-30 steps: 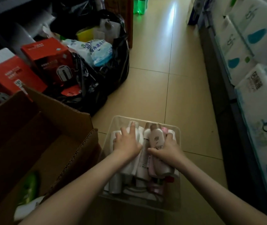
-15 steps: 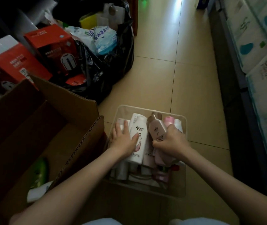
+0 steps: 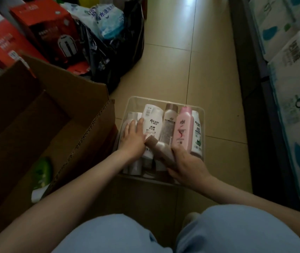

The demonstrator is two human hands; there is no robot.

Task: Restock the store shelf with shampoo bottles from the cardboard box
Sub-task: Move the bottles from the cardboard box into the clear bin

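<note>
I am down in the aisle of a shop: along my right runs a dark metal store shelf stacked with white plastic-wrapped packs of soft paper printed with blue drops. On my left, red cardboard product boxes picturing a white appliance stand beside an open brown cardboard box. On the beige tiled floor before me, a clear plastic bin holds labelled plastic shampoo bottles lying in a row.

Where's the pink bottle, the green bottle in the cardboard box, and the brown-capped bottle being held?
pink bottle (image 3: 183,128): head view, middle of its front label.
green bottle (image 3: 42,170): head view, middle of its green body.
brown-capped bottle (image 3: 162,150): head view, its body just past the cap.
</note>
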